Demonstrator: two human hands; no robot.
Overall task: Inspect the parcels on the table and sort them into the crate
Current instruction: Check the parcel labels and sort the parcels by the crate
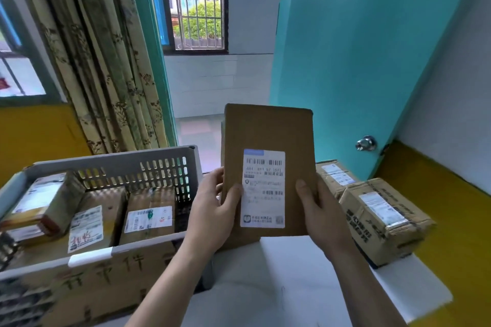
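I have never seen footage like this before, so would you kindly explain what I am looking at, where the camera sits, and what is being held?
There is no machine here: a person works with bare hands, and the single picture comes from a wide-angle camera worn on their head, looking forward and down. The left hand and right hand together hold up a flat brown cardboard parcel, its white shipping label facing the camera, apparently for inspection. To the left stands a grey slotted crate that already holds several labelled parcels. On the white table, to the right, two more taped boxes wait. Behind are a turquoise door, a curtain and a barred window.
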